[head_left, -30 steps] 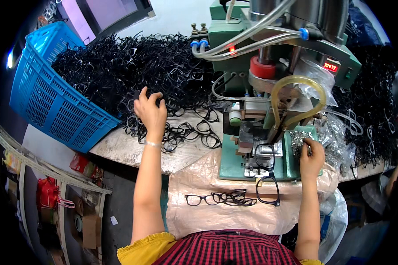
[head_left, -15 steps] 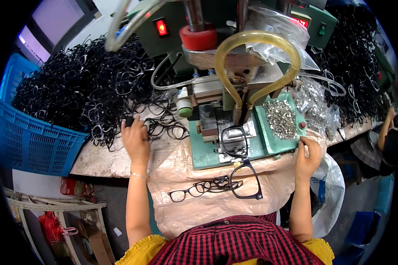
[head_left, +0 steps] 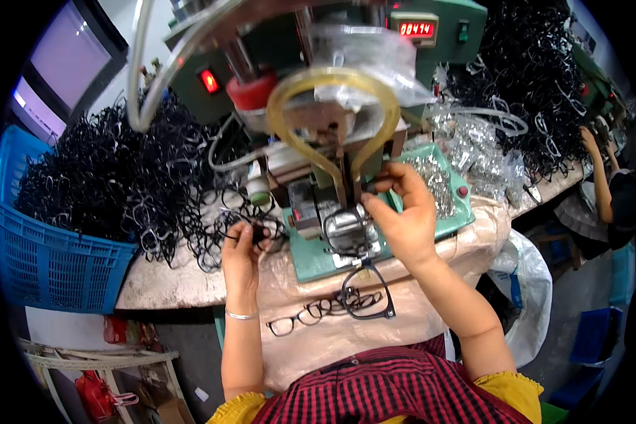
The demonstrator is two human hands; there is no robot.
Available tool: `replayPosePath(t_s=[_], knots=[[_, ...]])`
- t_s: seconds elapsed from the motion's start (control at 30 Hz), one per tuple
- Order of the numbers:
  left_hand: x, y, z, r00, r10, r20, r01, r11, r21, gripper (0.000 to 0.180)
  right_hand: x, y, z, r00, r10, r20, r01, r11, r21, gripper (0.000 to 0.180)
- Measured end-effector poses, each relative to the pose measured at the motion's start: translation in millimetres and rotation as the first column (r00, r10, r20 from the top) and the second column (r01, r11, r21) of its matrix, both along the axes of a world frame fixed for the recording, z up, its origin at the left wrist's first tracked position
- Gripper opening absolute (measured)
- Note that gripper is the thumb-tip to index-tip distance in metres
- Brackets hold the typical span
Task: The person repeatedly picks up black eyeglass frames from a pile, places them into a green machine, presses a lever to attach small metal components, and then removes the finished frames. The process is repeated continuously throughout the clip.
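Note:
My left hand [head_left: 242, 258] is raised at the near side of the frame pile, its thumb and fingers closed on a black eyeglass frame [head_left: 261, 239] that partly blends with the pile. Reaching in to the press, my right hand [head_left: 408, 219] has thumb and forefinger drawn together beside the press head; what they hold, if anything, is hidden. A larger dark eyeglass frame [head_left: 391, 305] lies across the press fixture [head_left: 364, 253]. One of its rims is on the fixture; the other hangs over the front edge, above the covered lap area.
Several black eyeglass frames [head_left: 281, 326] lie on the pinkish sheet [head_left: 297, 353]. A green tray [head_left: 465, 215] of small metal parts sits right of the press. Left are a large frame pile [head_left: 113, 169] and a blue crate [head_left: 56, 261]. A yellowish hose [head_left: 281, 106] loops in front. A co-worker's hand [head_left: 588, 140] shows at far right.
My right hand has moved from the tray's front corner inward to the press head. My left hand has shifted toward the press and closed on a frame. The view has tilted and moved slightly.

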State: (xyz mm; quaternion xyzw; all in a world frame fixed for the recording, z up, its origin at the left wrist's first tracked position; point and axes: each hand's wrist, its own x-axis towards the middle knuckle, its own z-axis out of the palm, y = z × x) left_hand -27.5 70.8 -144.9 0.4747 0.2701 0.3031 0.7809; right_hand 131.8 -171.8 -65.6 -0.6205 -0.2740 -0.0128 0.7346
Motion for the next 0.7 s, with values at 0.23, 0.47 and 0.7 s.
replayPosePath(t_s=[0.23,0.47,0.7], knots=[[-4,-60,89,0.871,-0.159,0.465,-0.249,0.673,0.696,0.016,-10,4,15,0.976,0.145,-0.16,-0.131,0.987,0.094,0.046],[9,-105,139,0.92,-0.388,0.054,-0.071,-0.029,0.997,0.009,-25,-20,37,0.978,0.201,-0.054,-0.203,0.979,-0.023,0.05],[36,-103,114,0.895,-0.439,-0.085,0.009,-0.173,0.985,0.02,64,-72,-63,0.81,-0.233,0.538,0.578,0.469,-0.668,0.029]])
